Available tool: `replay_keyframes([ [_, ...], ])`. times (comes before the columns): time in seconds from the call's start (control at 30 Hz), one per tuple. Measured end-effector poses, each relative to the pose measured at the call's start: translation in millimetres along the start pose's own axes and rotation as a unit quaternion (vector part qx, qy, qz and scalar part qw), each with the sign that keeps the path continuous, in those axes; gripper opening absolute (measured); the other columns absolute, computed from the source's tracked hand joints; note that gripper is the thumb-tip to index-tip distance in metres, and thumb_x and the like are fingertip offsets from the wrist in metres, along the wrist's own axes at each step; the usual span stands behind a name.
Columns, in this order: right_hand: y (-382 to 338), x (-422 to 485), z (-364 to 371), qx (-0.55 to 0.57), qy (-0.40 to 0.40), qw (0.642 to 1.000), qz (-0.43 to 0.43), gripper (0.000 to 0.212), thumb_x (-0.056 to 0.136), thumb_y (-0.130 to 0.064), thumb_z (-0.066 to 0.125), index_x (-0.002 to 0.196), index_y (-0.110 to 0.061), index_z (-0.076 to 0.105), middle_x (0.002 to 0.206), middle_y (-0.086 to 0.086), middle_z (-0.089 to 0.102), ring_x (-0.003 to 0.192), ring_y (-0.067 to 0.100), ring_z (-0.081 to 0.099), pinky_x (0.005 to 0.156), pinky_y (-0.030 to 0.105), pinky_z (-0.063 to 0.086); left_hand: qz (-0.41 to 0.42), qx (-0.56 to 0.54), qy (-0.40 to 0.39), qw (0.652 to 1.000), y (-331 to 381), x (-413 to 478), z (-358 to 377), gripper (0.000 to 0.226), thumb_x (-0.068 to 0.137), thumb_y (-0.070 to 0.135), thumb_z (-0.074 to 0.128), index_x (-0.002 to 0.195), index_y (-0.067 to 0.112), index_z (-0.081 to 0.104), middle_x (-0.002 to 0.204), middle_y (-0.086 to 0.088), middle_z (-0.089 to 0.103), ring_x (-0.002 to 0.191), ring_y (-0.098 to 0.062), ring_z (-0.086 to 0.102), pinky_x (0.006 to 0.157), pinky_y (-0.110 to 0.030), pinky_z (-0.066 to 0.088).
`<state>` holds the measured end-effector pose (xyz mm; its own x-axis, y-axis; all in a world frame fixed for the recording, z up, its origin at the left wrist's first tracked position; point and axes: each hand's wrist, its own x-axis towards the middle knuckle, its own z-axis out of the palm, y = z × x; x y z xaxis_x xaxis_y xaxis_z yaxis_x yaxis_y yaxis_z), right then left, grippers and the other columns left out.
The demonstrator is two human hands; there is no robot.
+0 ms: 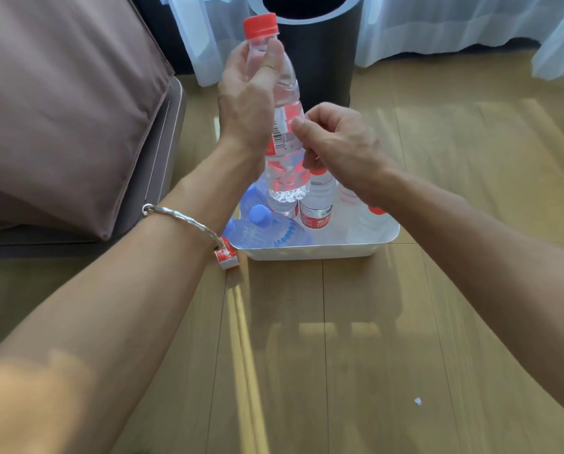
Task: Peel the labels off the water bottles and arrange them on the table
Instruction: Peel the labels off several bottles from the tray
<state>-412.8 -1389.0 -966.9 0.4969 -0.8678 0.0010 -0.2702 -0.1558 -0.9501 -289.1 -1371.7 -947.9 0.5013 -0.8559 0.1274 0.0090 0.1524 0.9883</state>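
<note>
Left hand (244,93) grips the clear, red-capped bottle (287,181); right hand (336,142), at 3 o'clock, pinches its red label (280,134).

The pale wooden tabletop (307,339) lies open before and to the right of the white rectangular plastic tray (307,252), itself crowded with clear plastic bottles (318,198). Over it the left hand (244,93) and right hand (336,142) hold a red-capped clear bottle (285,178). A crumpled red-and-white label (226,255) lies just beside the tray's near left corner. A dark cylindrical bin (320,60) stands behind, and a brown cushioned sofa (61,109) bounds the left.
</note>
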Motion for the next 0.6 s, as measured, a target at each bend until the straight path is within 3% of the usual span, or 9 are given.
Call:
replay_keyframes([
  [0.1, 5.3, -1.0, -3.1, 0.059, 0.007, 0.998, 0.012, 0.025, 0.098, -0.012, 0.052, 0.072, -0.014, 0.053, 0.062, 0.0, 0.054, 0.05, 0.008, 0.051, 0.053, 0.022, 0.045, -0.036, -0.059, -0.007, 0.998, 6.7, 6.0, -4.5, 0.023, 0.1, 0.023, 0.049, 0.084, 0.008, 0.051, 0.064, 0.001, 0.051, 0.054, -0.012, 0.052, 0.056, -0.029, 0.047],
  [0.17, 14.8, -4.9, -7.1, 0.085, 0.0, 0.996, 0.032, 0.027, 0.095, -0.007, 0.05, 0.069, -0.013, 0.051, 0.062, 0.003, 0.049, 0.051, 0.01, 0.047, 0.052, 0.023, 0.043, -0.095, -0.166, -0.057, 0.98, 14.3, 8.9, -9.0, 0.033, 0.104, 0.03, 0.04, 0.077, 0.011, 0.046, 0.061, 0.002, 0.042, 0.05, -0.011, 0.042, 0.053, -0.026, 0.039],
  [0.27, 27.3, -7.7, -14.7, 0.098, -0.044, 0.992, 0.064, 0.025, 0.095, -0.006, 0.05, 0.071, -0.015, 0.054, 0.068, 0.004, 0.051, 0.056, 0.011, 0.05, 0.056, 0.023, 0.045, -0.144, -0.269, -0.109, 0.946, 23.7, 8.1, -9.3, 0.036, 0.104, 0.035, 0.032, 0.076, 0.013, 0.039, 0.073, -0.002, 0.025, 0.062, -0.014, 0.025, 0.058, -0.028, 0.027],
  [0.4, 31.3, -4.6, -27.1, 0.106, -0.151, 0.976, 0.113, 0.009, 0.084, -0.021, 0.06, 0.089, -0.014, 0.058, 0.085, 0.005, 0.063, 0.071, 0.012, 0.062, 0.068, 0.026, 0.051, -0.143, -0.238, -0.115, 0.954, 26.3, 2.3, -7.4, 0.036, 0.103, 0.029, 0.035, 0.08, 0.007, 0.051, 0.076, -0.01, 0.043, 0.064, -0.02, 0.044, 0.063, -0.031, 0.041],
  [0.5, 28.7, -1.9, -32.3, 0.165, -0.158, 0.962, 0.147, 0.042, 0.075, -0.034, 0.057, 0.111, -0.013, 0.06, 0.109, 0.007, 0.065, 0.097, 0.02, 0.063, 0.092, 0.039, 0.05, -0.155, -0.204, -0.137, 0.957, 29.7, 1.2, -9.4, 0.039, 0.103, 0.027, 0.035, 0.082, 0.004, 0.059, 0.073, -0.011, 0.056, 0.064, -0.021, 0.054, 0.066, -0.031, 0.047],
  [0.6, 17.4, 0.5, -34.6, 0.23, -0.215, 0.943, 0.112, 0.053, 0.094, -0.05, 0.041, 0.129, -0.014, 0.057, 0.122, 0.003, 0.067, 0.117, 0.022, 0.063, 0.102, 0.043, 0.048, -0.157, -0.184, -0.155, 0.958, 33.7, -4.4, -7.5, 0.031, 0.101, 0.024, 0.037, 0.092, 0.002, 0.057, 0.073, -0.012, 0.058, 0.065, -0.022, 0.054, 0.065, -0.03, 0.049],
])
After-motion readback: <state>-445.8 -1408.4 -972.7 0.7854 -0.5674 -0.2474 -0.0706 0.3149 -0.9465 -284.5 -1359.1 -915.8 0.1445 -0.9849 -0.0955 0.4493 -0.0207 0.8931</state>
